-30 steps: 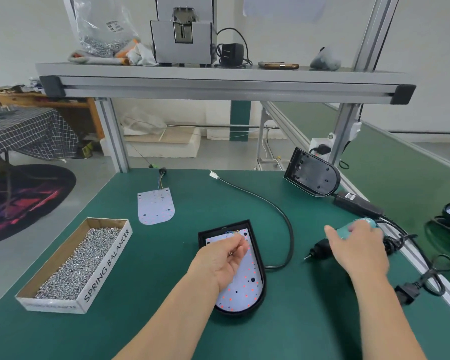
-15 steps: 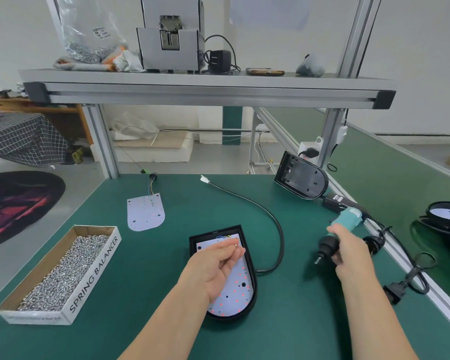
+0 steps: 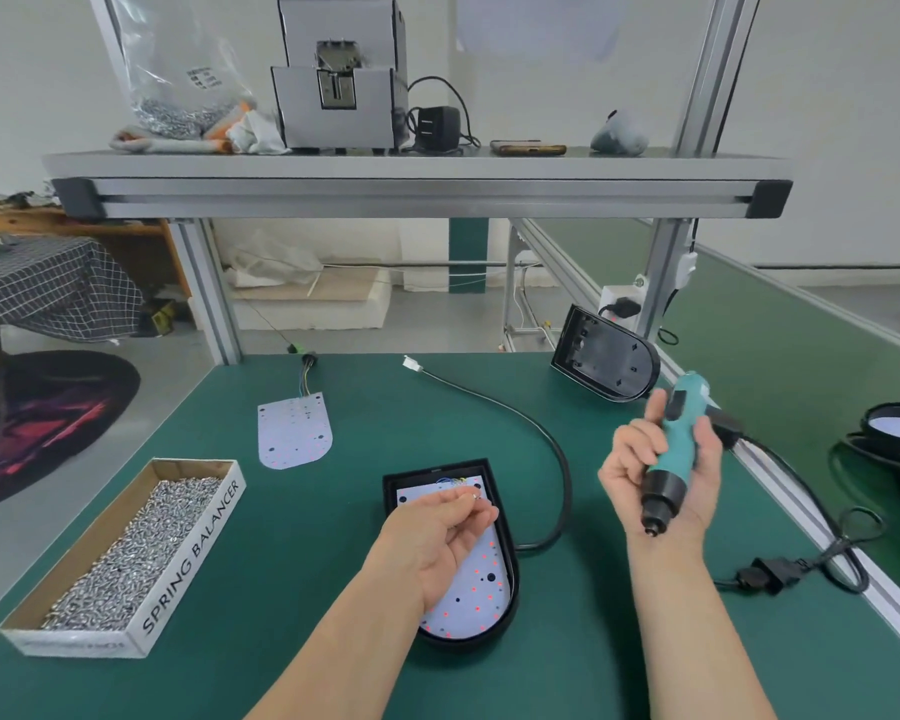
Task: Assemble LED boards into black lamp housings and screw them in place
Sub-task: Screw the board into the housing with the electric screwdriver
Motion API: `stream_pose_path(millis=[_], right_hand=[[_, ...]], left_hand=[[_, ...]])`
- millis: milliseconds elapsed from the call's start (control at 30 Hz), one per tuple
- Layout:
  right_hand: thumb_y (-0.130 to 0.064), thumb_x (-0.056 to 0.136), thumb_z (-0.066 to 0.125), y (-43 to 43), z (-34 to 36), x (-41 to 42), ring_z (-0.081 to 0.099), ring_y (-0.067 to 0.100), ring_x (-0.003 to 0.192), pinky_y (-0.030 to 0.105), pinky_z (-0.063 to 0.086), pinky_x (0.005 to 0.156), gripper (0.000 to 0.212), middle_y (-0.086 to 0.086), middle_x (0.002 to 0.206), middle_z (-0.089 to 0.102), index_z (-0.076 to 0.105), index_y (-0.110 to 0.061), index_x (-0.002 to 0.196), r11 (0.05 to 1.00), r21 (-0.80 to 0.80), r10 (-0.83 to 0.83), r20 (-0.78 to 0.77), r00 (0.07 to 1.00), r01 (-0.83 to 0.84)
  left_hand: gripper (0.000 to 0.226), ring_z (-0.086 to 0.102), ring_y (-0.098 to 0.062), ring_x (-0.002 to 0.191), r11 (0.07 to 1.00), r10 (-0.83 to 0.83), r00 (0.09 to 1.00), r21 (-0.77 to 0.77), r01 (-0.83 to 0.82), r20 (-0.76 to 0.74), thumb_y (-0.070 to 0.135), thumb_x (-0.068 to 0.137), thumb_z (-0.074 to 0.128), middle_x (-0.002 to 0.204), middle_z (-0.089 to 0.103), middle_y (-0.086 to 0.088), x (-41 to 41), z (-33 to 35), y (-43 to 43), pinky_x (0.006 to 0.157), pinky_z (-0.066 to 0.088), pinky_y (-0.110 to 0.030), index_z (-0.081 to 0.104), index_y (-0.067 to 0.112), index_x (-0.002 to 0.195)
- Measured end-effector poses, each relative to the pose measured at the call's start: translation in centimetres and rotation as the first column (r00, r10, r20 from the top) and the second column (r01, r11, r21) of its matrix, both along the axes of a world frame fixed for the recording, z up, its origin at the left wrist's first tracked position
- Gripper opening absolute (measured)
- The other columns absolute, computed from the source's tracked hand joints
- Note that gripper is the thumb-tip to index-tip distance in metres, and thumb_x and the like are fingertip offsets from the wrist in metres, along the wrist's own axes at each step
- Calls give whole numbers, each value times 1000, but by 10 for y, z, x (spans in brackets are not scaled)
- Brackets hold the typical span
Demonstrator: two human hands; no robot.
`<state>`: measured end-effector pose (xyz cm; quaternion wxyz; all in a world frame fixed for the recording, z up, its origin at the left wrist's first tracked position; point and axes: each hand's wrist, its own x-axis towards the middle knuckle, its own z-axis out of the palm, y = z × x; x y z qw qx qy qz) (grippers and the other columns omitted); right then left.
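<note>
**Operator:** Fingers first?

**Inspector:** Your left hand fingers pinch what looks like a small screw. It is light, slippery and easily dropped. Your right hand is wrapped round the screwdriver, bit downward, raised off the surface.

**Operator:** And the board?

**Inspector:** The LED board lies in the black housing, directly beneath your left fingers. It is thin and likely fragile, so press at the edges only.

My left forearm and right forearm, entering at 6 o'clock, are bare along their visible length. Left hand and right hand: bare, fingers uncovered.
</note>
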<state>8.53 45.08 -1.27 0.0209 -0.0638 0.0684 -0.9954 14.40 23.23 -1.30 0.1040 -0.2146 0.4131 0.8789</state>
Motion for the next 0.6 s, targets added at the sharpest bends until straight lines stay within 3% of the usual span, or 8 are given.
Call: stream_pose_path(millis=[67, 167, 267, 333, 433, 600], right_hand=[[-39, 83, 63, -12, 3, -3, 28, 6, 56, 15, 19, 49, 40, -9, 63, 39, 66, -19, 117, 996, 93, 17, 14, 1000, -19], [-28, 84, 61, -31, 16, -5, 33, 7, 57, 14, 28, 46, 20, -7, 70, 43, 69, -18, 100, 979, 205, -20, 82, 996, 3], [-17, 87, 65, -50, 33, -9, 43, 9, 56, 19, 36, 50, 1, -5, 73, 55, 64, -18, 88, 908, 390, -245, 197, 949, 153], [-14, 87, 71, -60, 40, -12, 50, 8, 59, 20, 41, 59, 14, -5, 68, 58, 60, -17, 95, 861, 441, -380, 230, 896, 252], [-14, 87, 75, -69, 43, -13, 51, 6, 55, 18, 44, 56, 22, -8, 65, 54, 55, -20, 92, 795, 490, -486, 163, 859, 357], [-19, 85, 77, -84, 40, -10, 47, 7, 54, 18, 43, 53, 19, -9, 63, 52, 58, -24, 83, 554, 677, -664, 8, 748, 485]], left_hand=[[8, 73, -23, 60, 1000, 2, 1000, -3, -2, -3, -9, 96, 56, 68, 70, -18, -1, -1, 1, 55, 59, -24, 63, -13, 97], [9, 73, -23, 59, 1000, 12, 1000, 4, -12, -8, -7, 96, 56, 67, 70, -18, -1, -2, 1, 54, 59, -25, 64, -13, 94], [9, 73, -24, 60, 1000, 14, 1000, 9, -14, -5, -7, 96, 56, 67, 71, -19, -1, -2, 1, 53, 59, -26, 63, -13, 95], [9, 74, -24, 61, 1000, 15, 1000, 7, -15, -5, -6, 96, 56, 68, 71, -19, -1, -1, 1, 53, 59, -26, 63, -13, 96], [10, 74, -25, 62, 1000, 12, 1000, 10, -12, -2, -6, 97, 55, 68, 71, -19, -2, 0, 2, 53, 59, -26, 63, -12, 94], [10, 73, -25, 63, 1000, 8, 1000, 10, -8, -4, -8, 96, 55, 68, 71, -19, -1, -1, 2, 55, 60, -27, 64, -12, 92]])
